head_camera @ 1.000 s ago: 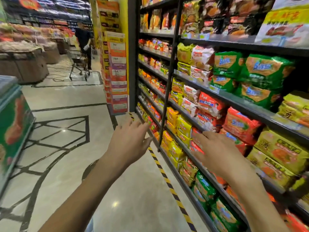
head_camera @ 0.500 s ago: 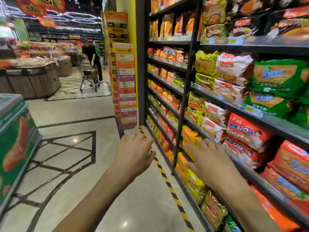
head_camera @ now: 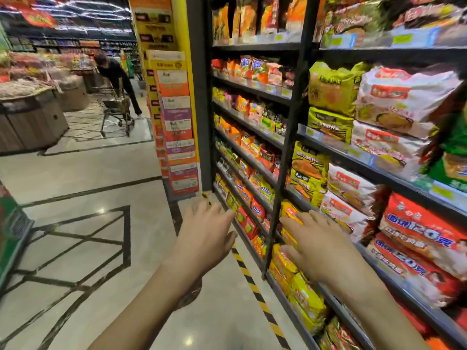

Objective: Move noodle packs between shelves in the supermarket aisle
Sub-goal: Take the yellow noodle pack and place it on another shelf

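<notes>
My left hand [head_camera: 204, 238] and right hand [head_camera: 321, 246] are spread, holding nothing, near the yellow noodle packs [head_camera: 304, 296] stacked on the low shelf [head_camera: 284, 303]; I should grip one pack by both ends, not its crinkly middle

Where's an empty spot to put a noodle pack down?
The shelves are crammed with noodle packs. The open floor is free, between the striped tape and the green case on the left.
</notes>
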